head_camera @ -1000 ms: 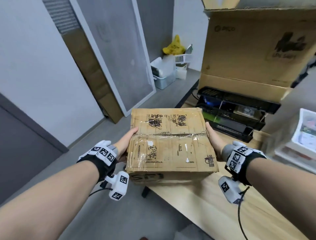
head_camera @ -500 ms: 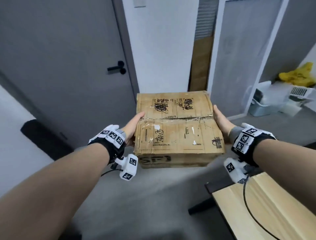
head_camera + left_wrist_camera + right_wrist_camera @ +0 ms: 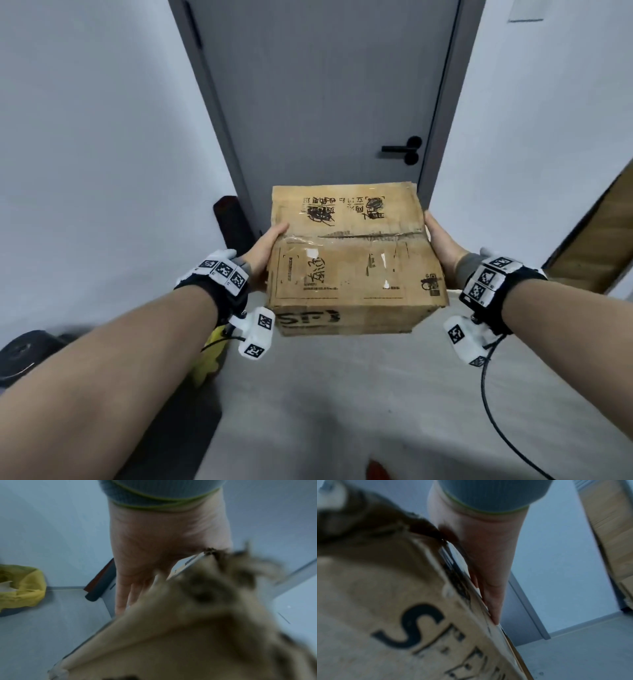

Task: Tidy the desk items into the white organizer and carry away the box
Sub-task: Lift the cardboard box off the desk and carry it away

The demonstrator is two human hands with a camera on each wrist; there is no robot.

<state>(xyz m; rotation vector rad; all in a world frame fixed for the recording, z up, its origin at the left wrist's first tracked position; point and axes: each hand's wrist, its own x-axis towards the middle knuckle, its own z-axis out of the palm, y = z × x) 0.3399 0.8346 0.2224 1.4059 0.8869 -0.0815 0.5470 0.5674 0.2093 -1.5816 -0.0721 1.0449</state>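
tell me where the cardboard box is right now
In the head view the cardboard box is centre frame, held off the floor between the left hand and the right hand, straight in front of the closed grey door.

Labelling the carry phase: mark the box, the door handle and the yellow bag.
cardboard box (image 3: 349, 260), head view, taped top face.
door handle (image 3: 399, 149), head view, black lever.
yellow bag (image 3: 25, 588), left wrist view, its side.
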